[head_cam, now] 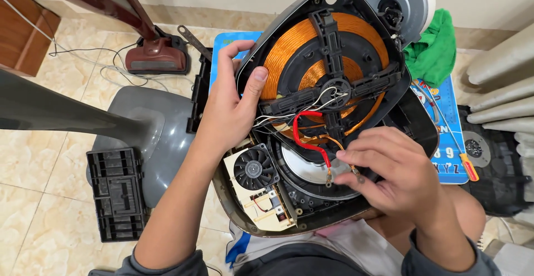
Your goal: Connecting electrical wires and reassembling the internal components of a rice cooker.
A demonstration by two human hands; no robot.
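An opened rice-cooker-like appliance base (334,115) lies tilted on my lap, showing a copper induction coil (289,45) under a black cross bracket. My left hand (231,106) grips the left rim of the black housing, thumb on the edge beside the coil. My right hand (397,170) pinches the terminal end of an orange wire (354,169) near a red wire (303,137) with a ring lug. A small black fan (254,169) sits on a cream circuit board at the lower left of the casing.
A grey fan base (147,137) and a black plastic grille (115,192) lie on the tiled floor at left. A maroon appliance base (157,56) stands behind. A screwdriver with a red-yellow handle (467,165), a green cloth (436,48) and a round grey motor part (403,1) are at right.
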